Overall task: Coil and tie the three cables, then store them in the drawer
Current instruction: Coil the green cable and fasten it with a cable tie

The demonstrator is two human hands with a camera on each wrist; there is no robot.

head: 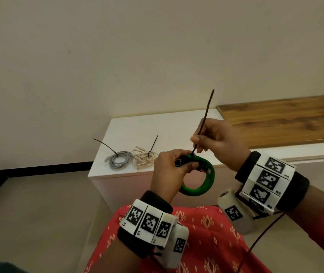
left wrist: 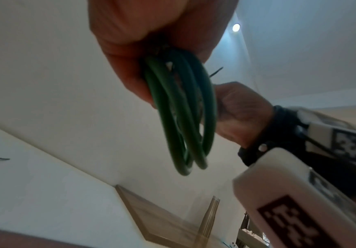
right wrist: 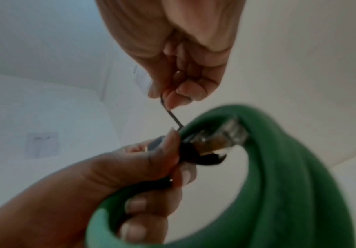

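A coiled green cable [head: 202,186] hangs in the air in front of the white cabinet, and my left hand [head: 172,168] grips its top where the plug ends meet. A black cable tie [head: 204,123] circles the coil there; its long tail points up. My right hand [head: 216,138] pinches that tail just above the coil. In the right wrist view the green cable [right wrist: 278,167] shows a clear plug beside my left hand [right wrist: 143,169]. In the left wrist view the green cable [left wrist: 183,114] hangs from my fingers. A grey coil [head: 119,159] and a cream coil [head: 144,157], each tied, lie on the cabinet.
The white cabinet top [head: 157,131] stands against the cream wall, with a wooden top [head: 283,121] adjoining on the right. A black skirting [head: 38,170] runs along the floor at left. My red patterned clothing [head: 196,243] fills the lower view.
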